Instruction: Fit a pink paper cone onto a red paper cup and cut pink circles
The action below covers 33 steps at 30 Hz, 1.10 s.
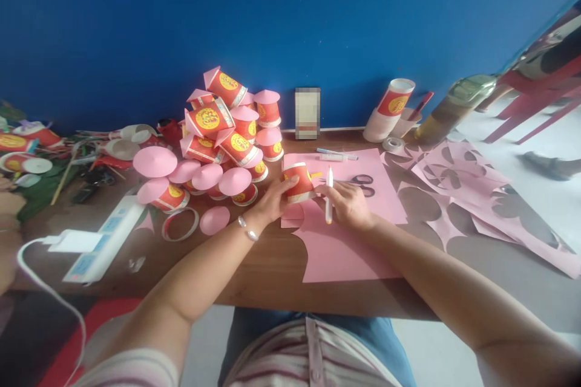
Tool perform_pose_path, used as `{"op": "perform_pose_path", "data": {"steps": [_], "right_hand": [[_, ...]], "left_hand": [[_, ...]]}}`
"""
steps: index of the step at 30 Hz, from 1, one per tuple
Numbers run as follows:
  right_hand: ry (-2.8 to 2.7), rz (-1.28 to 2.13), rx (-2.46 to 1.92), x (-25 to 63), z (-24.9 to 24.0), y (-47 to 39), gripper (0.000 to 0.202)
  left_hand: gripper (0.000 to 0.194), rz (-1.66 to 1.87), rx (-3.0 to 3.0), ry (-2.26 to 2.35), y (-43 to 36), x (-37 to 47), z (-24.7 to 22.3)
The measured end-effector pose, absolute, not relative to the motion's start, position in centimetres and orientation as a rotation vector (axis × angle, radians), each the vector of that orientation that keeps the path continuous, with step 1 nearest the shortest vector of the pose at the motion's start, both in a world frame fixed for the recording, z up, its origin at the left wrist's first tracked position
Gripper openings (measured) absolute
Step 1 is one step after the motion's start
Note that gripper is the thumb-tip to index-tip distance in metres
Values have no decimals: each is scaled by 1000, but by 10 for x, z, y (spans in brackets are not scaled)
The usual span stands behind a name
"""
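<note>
The cup (302, 186) is over the left edge of the paper (338, 259), in the left hand (273, 201). That hand's fingers are curled around the cup's side, thumb on top, with only the cup's width between them. The right hand (353, 202), above the middle of the paper, has its fingers closed on a white pen (329, 199), which stands nearly upright. Its fingertips are just beside the cup's right end, near a small yellow piece (316, 175); whether they also pinch something there, I cannot tell.

The cup looks light and thin-walled, so too tight a squeeze could dent it, and too loose a hold could let it turn. With the pen taking up the right grip, those fingers may have little freedom for fine work, and a dip of the pen could mark the cup or the paper.

The scissors (365, 180) lie on the paper, close by the right hand, whose knuckles could catch the handles. Left of the paper, the pile (209, 118) of cups with pink cones leans loosely; a knock from the left arm could set some rolling. Scraps (463, 175) right of the paper could be dragged by the right forearm.
</note>
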State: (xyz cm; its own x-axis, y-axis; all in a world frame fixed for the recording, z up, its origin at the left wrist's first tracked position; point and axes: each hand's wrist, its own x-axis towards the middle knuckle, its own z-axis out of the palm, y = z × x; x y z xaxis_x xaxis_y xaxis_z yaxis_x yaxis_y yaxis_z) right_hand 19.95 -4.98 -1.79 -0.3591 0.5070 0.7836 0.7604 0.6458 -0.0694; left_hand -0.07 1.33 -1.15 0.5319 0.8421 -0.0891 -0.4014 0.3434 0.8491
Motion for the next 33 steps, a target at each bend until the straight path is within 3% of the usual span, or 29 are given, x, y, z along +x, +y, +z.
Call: {"op": "perform_pose_path", "data": {"steps": [12, 18, 25, 33], "right_hand": [[-2086, -332, -941, 196, -20, -50, 13], [-1998, -211, -1001, 202, -12, -57, 30], [-1792, 74, -1018, 186, 9, -74, 2], [-1864, 144, -1038, 181, 9, -80, 11]], "left_hand": [[33, 918, 988, 559, 15, -1, -12], [32, 858, 954, 523, 14, 1, -6], [41, 859, 980, 506, 13, 2, -9], [38, 855, 1047, 560, 10, 3, -8]]}}
